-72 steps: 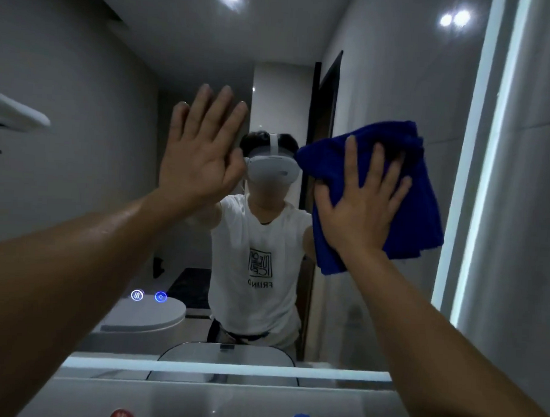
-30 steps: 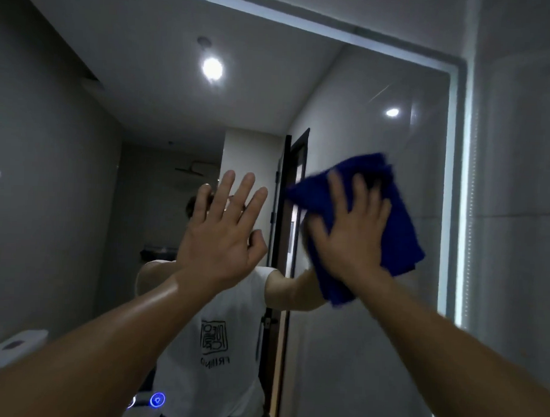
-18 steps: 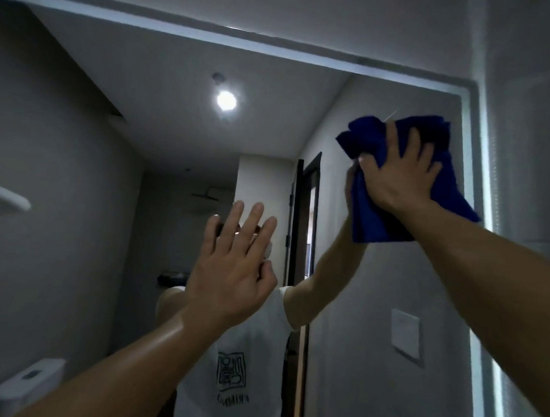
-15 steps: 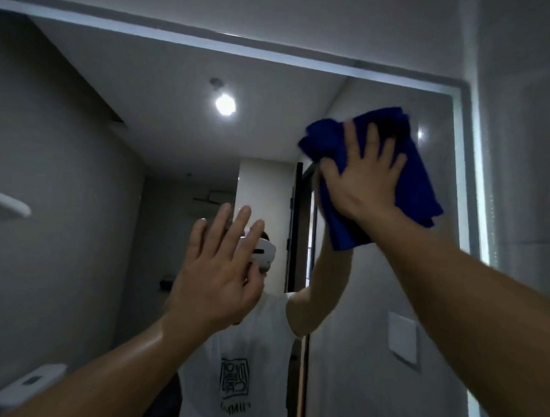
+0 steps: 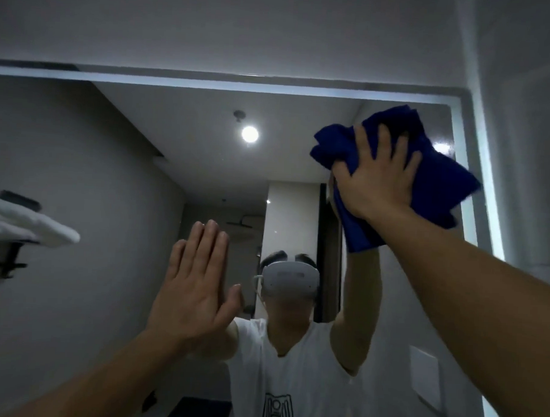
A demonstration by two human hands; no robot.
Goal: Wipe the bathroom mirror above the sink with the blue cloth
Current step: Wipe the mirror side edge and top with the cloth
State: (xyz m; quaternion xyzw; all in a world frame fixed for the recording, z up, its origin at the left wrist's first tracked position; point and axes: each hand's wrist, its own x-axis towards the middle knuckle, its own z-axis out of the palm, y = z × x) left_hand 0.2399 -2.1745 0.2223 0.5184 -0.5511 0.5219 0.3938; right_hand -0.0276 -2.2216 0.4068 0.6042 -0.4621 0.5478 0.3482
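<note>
Dim bathroom, lit-edged mirror [image 5: 111,169] ahead, right hand [image 5: 379,181] flat, fingers spread, pressing cloth [image 5: 441,184] onto its top right corner, left hand [image 5: 191,289] raised, fingers straight, holding nothing.

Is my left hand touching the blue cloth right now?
Apart. The head view shows the left hand open, well below and left of the blue cloth, with mirror visible between them; only the right hand presses the cloth.
</note>
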